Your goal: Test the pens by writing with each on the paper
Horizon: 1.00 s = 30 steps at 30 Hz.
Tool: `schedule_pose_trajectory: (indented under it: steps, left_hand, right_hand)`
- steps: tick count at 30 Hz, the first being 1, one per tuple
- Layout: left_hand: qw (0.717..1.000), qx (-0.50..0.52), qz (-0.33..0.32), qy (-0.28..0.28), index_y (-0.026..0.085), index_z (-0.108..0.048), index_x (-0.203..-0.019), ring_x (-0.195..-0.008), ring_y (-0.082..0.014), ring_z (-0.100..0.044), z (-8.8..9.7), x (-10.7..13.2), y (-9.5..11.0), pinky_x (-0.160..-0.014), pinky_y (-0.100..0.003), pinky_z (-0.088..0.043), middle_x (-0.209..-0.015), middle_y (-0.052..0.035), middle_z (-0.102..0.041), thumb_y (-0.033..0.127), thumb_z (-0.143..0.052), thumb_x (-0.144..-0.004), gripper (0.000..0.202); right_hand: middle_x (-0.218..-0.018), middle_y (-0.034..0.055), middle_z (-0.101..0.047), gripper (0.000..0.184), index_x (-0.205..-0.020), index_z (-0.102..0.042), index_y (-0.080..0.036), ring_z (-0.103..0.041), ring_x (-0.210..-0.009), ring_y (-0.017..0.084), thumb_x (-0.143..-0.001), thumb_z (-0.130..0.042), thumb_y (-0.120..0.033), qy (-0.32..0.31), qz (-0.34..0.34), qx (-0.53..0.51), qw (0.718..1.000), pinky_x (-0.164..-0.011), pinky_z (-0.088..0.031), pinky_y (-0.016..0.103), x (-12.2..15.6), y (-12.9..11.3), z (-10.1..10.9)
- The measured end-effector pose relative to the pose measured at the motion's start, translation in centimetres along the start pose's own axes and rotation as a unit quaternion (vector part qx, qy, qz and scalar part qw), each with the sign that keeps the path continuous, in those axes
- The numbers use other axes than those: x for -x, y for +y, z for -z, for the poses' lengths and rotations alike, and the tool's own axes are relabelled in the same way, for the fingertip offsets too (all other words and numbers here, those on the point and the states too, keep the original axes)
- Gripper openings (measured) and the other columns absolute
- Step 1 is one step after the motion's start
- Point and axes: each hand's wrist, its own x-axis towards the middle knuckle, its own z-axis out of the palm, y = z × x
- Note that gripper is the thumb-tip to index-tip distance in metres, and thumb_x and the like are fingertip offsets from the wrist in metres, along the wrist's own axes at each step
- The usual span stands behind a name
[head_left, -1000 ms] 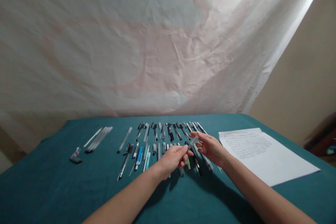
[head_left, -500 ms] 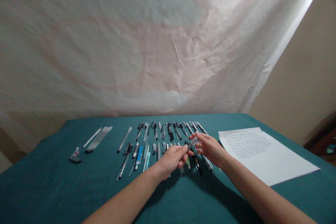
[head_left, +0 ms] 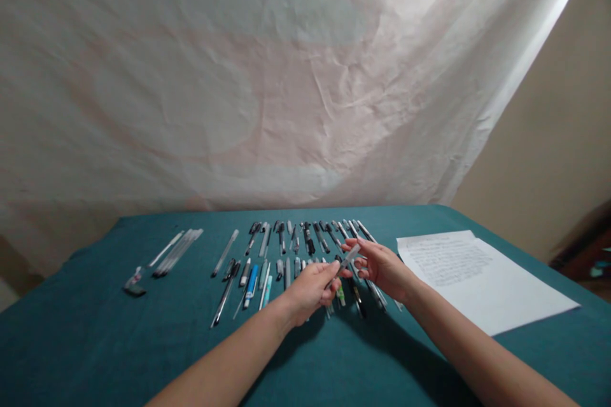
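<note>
My left hand is closed on a clear pen barrel, pinched between thumb and fingers, its free end slanting up and to the right. Beside that end is my right hand, fingers loosely curled and apart, with nothing visible in them; whether a fingertip touches the barrel is hard to tell. Under and behind both hands lie two rows of pens and pen parts, among them a blue pen and a black pen. The hands cover part of the front row.
A green cloth covers the table. At left lie several clear barrels and a small crumpled clear wrapper with a dark end. A single clear barrel lies apart. Sheets of paper, the top one handwritten, lie at right.
Both hands stay almost in place with the barrel between them. The barrel's free end has risen slightly beside the right fingertips. The view has shifted a little.
</note>
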Motion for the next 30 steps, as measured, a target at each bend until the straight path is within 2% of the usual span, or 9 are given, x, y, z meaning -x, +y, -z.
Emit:
schedule_pose_trajectory:
  steps: [3, 5, 12, 17, 21, 27, 30]
  left_hand:
    - [1.0, -0.009, -0.006, 0.009, 0.01, -0.058, -0.091, -0.038, -0.0011, -0.022, 0.0, -0.2, -0.2, -0.042, -0.02, -0.012, -0.058, 0.0064, -0.04, 0.053, -0.05, -0.076, 0.046]
    - [1.0, -0.011, -0.005, 0.013, 0.01, -0.057, -0.092, -0.038, -0.001, -0.022, 0.1, -0.3, -0.2, -0.041, -0.019, -0.013, -0.058, 0.0063, -0.041, 0.053, -0.05, -0.076, 0.046]
    - [0.999, 0.0, -0.022, 0.028, 0.011, -0.056, -0.095, -0.037, -0.0007, -0.024, 0.4, -0.8, -1.0, -0.039, -0.019, -0.011, -0.06, 0.0048, -0.045, 0.053, -0.048, -0.078, 0.046]
    - [0.998, -0.006, -0.044, 0.039, 0.012, -0.053, -0.098, -0.036, -0.0001, -0.025, 0.0, -1.0, -1.4, -0.036, -0.017, -0.012, -0.061, 0.0038, -0.049, 0.052, -0.049, -0.078, 0.045]
    - [0.997, -0.03, -0.051, 0.045, 0.015, -0.048, -0.108, -0.032, -0.0007, -0.027, -0.3, -1.1, -1.4, -0.034, -0.015, -0.015, -0.053, 0.0066, -0.049, 0.049, -0.05, -0.079, 0.044]
    - [0.996, -0.069, -0.039, 0.047, 0.015, -0.047, -0.099, -0.034, -0.0062, -0.046, -0.5, -1.1, -1.5, -0.031, -0.014, -0.024, -0.053, 0.0027, -0.057, 0.049, -0.049, -0.078, 0.04]
    - [0.996, -0.068, -0.047, 0.043, 0.016, -0.045, -0.096, -0.036, -0.0065, -0.05, -0.7, -1.1, -1.6, -0.032, -0.014, -0.028, -0.057, 0.0023, -0.058, 0.049, -0.049, -0.078, 0.038]
  right_hand:
    - [-0.068, 0.001, -0.061, 0.023, -0.072, -0.064, -0.014, -0.048, -0.051, 0.005, -0.066, -0.07, -0.036, 0.036, 0.008, 0.013, 0.999, -0.042, -0.039, 0.015, -0.2, 0.4, 0.1]
    - [-0.061, -0.0004, -0.057, 0.023, -0.066, -0.062, -0.013, -0.047, -0.051, 0.005, -0.064, -0.072, -0.033, 0.046, 0.021, 0.021, 0.998, -0.042, -0.038, 0.014, -0.3, 0.4, 0.3]
    - [-0.084, 0.0033, -0.065, 0.023, -0.085, -0.067, -0.017, -0.05, -0.049, 0.005, -0.064, -0.072, -0.023, 0.053, 0.027, -0.006, 0.998, -0.041, -0.041, 0.015, -0.7, -0.5, 1.0]
    - [-0.086, 0.0026, -0.065, 0.022, -0.087, -0.067, -0.019, -0.05, -0.049, 0.004, -0.066, -0.071, -0.022, 0.051, 0.032, -0.021, 0.998, -0.041, -0.043, 0.015, -1.0, -1.0, 1.6]
    - [-0.087, 0.002, -0.064, 0.023, -0.089, -0.067, -0.019, -0.049, -0.05, 0.003, -0.067, -0.07, -0.025, 0.045, 0.044, -0.004, 0.998, -0.042, -0.042, 0.013, -0.9, -1.2, 1.8]
    - [-0.088, 0.0021, -0.064, 0.025, -0.089, -0.067, -0.019, -0.048, -0.052, 0.003, -0.066, -0.071, -0.028, 0.04, 0.059, 0.022, 0.997, -0.041, -0.039, 0.012, -0.7, -1.8, 2.2]
    - [-0.089, 0.0019, -0.064, 0.025, -0.089, -0.067, -0.019, -0.047, -0.052, 0.002, -0.066, -0.071, -0.028, 0.056, 0.074, 0.027, 0.995, -0.043, -0.041, 0.013, -0.9, -2.4, 2.8]
